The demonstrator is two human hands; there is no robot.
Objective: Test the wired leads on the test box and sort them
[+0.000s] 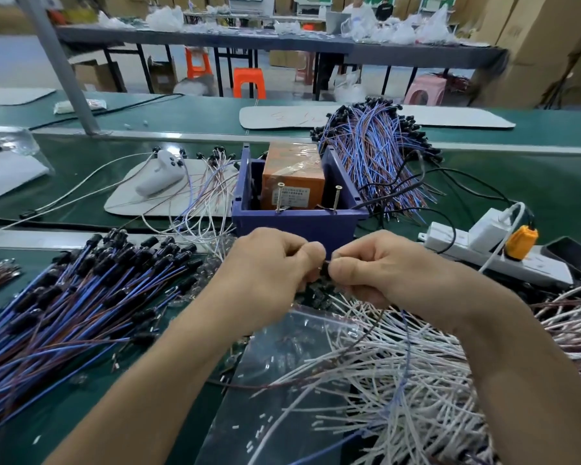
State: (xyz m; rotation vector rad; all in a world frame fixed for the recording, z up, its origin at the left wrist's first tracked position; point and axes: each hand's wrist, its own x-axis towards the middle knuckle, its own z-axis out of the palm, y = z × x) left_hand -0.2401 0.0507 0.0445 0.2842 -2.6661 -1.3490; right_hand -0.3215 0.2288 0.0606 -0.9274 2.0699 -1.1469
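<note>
Green bench (517, 182) | left hand (269, 263), right hand (379, 266): fingers (311, 253) curled tight; both pinch one black lead end (325, 266)

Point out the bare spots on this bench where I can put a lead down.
Bare green belt lies right of the far blue bundle, above the power strip. More lies beyond the blue box, between the grey post and white sheet. Crowded around the left hand and right hand, which pinch one lead: blue leads left, white leads right.

Factory assembly floor, conveyor belt (534, 182), wire bundles (376, 152)
</note>
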